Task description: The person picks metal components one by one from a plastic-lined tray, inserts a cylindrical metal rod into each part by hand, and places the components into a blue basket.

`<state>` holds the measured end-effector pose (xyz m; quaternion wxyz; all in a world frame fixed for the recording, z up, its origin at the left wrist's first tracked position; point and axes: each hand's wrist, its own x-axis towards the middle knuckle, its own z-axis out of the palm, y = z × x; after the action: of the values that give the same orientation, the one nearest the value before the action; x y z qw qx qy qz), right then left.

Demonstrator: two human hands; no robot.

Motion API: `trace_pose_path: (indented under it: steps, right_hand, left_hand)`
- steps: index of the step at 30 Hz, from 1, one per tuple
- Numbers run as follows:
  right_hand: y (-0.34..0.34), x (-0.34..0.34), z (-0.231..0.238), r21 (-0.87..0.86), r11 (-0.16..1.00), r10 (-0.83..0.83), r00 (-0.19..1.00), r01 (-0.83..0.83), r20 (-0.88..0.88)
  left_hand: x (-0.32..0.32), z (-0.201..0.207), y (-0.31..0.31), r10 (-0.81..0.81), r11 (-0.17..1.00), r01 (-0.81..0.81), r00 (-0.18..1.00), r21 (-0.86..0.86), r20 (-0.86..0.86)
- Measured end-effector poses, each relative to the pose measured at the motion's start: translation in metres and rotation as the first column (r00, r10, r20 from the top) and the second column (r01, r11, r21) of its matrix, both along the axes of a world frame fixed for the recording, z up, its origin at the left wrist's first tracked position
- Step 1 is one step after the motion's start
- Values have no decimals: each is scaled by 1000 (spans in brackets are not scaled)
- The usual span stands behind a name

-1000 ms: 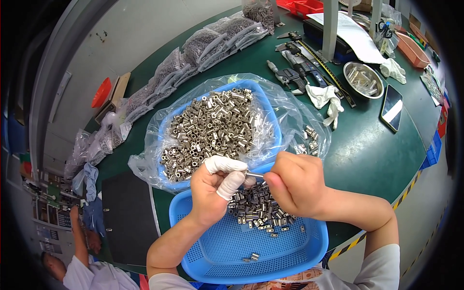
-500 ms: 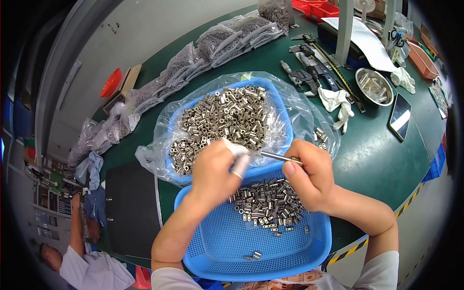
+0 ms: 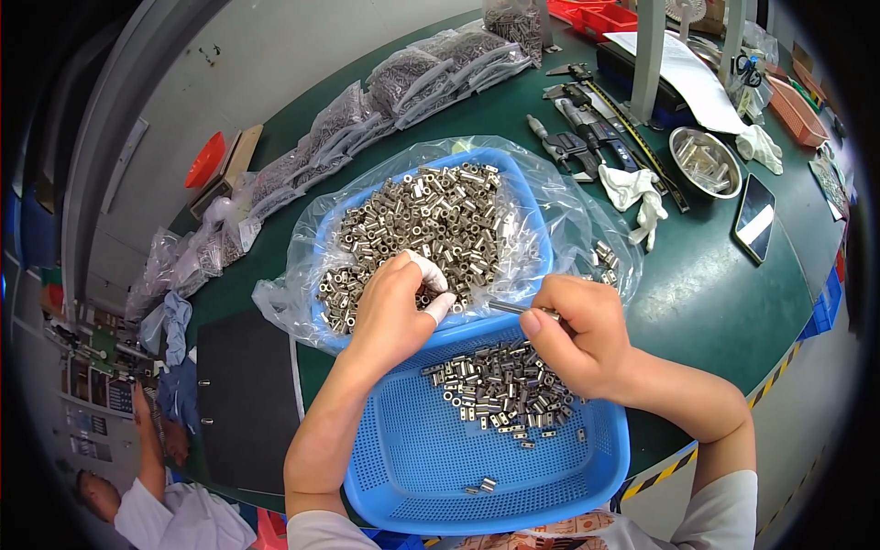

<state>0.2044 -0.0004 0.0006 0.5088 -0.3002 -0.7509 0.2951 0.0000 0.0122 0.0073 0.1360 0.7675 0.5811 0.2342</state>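
Observation:
My left hand, with white covers on its thumb and forefinger, reaches over the near edge of a heap of small metal sleeves. Its thumb and forefinger are curved with a gap between them, and sleeves show through it. The heap fills a plastic-lined blue basket. In my right hand, closed, is a thin metal rod, its tip pointing left toward my left hand. Below both hands stands a second blue basket, with a pile of small metal parts toward its far side and a few loose near its front.
Bags of metal parts line the table's back edge. To the right are calipers, white gloves, a steel bowl and a phone. A black folder lies left; beyond it, another person works.
My left hand has moved away from the rod's tip, left toward the heap, and its thumb and forefinger have parted. My right hand has shifted slightly left, still holding the rod.

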Motion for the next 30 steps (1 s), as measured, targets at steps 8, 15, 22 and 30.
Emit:
trace_pose_path:
  steps: [8,15,22,30]
  right_hand:
    - [0,-1,1,11,1000,-6,999,6,39]
    - [-1,0,-2,55,998,42,999,-43,25]
    - [-2,-1,-2,86,996,20,997,-27,74]
    - [-5,-1,1,98,994,29,981,-49,191]
  left_hand:
    - [10,8,-16,78,969,123,676,-216,733]
    - [19,10,-29,8,937,304,471,-171,882]
    - [19,9,-30,-27,922,356,453,-153,891]
    - [16,9,-30,-167,925,376,535,-56,829]
